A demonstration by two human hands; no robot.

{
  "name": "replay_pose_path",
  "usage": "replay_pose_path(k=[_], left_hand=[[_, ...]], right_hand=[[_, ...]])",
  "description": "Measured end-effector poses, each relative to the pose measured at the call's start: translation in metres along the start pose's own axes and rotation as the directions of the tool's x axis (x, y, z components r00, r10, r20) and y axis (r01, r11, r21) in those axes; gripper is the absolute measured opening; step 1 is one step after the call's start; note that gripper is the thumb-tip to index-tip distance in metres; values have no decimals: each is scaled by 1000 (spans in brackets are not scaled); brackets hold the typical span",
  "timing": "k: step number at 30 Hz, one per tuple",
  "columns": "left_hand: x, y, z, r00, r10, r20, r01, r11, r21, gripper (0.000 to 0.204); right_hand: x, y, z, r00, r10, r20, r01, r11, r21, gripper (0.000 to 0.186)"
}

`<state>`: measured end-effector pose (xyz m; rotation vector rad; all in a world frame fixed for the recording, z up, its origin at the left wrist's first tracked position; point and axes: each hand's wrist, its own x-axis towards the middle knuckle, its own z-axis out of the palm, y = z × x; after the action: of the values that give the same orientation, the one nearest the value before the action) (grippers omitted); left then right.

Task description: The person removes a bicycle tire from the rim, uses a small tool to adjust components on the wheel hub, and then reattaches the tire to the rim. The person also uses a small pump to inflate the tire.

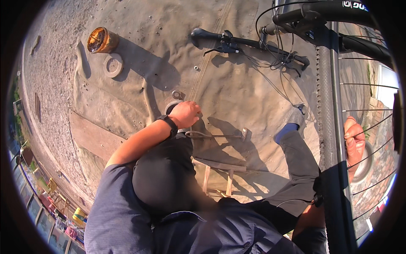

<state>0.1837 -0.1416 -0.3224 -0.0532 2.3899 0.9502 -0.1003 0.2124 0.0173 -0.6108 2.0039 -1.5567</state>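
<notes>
A bicycle wheel stands on my right, its black tyre and rim (334, 169) running upright through the view with thin spokes (370, 85) beside it. My right hand (354, 142) is behind the spokes, with thumb and fingers pinched together close to the rim. What they grip, if anything, is too small to make out. Over my bent left knee, my left hand (186, 115) hangs with curled fingers, their tips hidden. Under it shows a rounded grey shape (171, 106), partly covered. A hammer-like tool (218, 136) with a thin handle lies on the ground sheet nearby.
Handlebars (253, 43) with brake levers and cables lie ahead, joined to the bicycle. A rusty can (102, 40) and a round disc (113, 65) are far left. A small metal plate (177, 95), a nut (196, 67), a board (93, 133) and a wooden frame (218, 163) lie around.
</notes>
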Motion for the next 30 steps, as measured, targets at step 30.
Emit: replay_pose_path(k=[30], left_hand=[[-290, -110, 60, 352, -924, -153, 670, 362, -648, 33]], right_hand=[[1, 11, -25, 998, 13, 63, -13, 1000, 1, 32]])
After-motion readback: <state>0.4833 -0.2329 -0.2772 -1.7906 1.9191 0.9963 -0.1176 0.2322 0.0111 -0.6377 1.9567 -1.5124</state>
